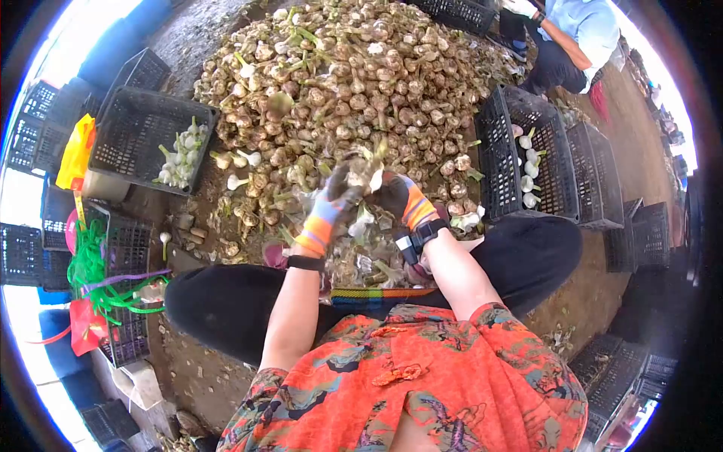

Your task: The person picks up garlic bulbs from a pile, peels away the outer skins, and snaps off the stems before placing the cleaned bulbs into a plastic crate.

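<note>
Both hands wear dark-palmed gloves with orange and lilac cuffs, held close together at the near edge of a big pile of garlic bulbs (354, 83). Blurred by motion, my left hand (337, 188) has its fingers curled at a garlic bulb. My right hand (395, 194) is closed around the other side of the same bulb (376, 179), whose white part shows between the hands. Peeled skins and loose bulbs lie on the ground just below them. A few cleaner bulbs (241, 160) rest left of my hands.
On the left, a black crate (113, 154) holds white garlic; another black crate (561, 169) on the right holds several bulbs. Green and purple straps (90, 264) hang over crates at left. A person in light blue (580, 34) sits at the top right.
</note>
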Available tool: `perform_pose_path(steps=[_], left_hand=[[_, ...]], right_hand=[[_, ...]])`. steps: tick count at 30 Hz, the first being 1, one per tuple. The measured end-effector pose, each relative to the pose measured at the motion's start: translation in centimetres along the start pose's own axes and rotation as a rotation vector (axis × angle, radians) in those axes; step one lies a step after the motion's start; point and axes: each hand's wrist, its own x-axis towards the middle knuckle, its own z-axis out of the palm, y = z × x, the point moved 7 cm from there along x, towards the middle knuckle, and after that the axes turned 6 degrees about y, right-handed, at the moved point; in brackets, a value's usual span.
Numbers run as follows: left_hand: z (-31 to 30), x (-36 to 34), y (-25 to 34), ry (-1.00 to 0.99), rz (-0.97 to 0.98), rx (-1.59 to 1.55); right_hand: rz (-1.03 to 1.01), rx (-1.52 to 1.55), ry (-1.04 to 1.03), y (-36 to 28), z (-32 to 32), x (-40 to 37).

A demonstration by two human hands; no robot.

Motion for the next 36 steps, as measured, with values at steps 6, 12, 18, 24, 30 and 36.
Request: perform_pose_path(steps=[6, 12, 18, 24, 30, 36], left_hand=[[0.6, -0.1, 5.6, 0.160, 0.239, -0.188], [0.5, -0.4, 6.7, 0.197, 0.436, 0.178], [0.2, -1.1, 7.9, 0.219, 0.495, 0.238], [-0.9, -0.3, 5.6, 0.239, 0.204, -0.140], [1.1, -1.7, 8.6, 0.071, 0.271, -0.251], [2.2, -2.2, 9.1, 0.061, 0.153, -0.221]], right_hand=[[-0.073, 0.027, 0.056, -3.9, 5.5, 0.1], [-0.149, 0.028, 0.183, -4.5, 9.1, 0.3], [-0.193, -0.232, 0.200, -3.7, 9.0, 1.3], [-0.162, -0.101, 0.097, -4.2, 8.9, 0.2], [-0.058, -0.190, 0.037, -5.8, 9.1, -0.4], [-0.430, -0.556, -0.116, -8.7, 8.7, -0.9]])
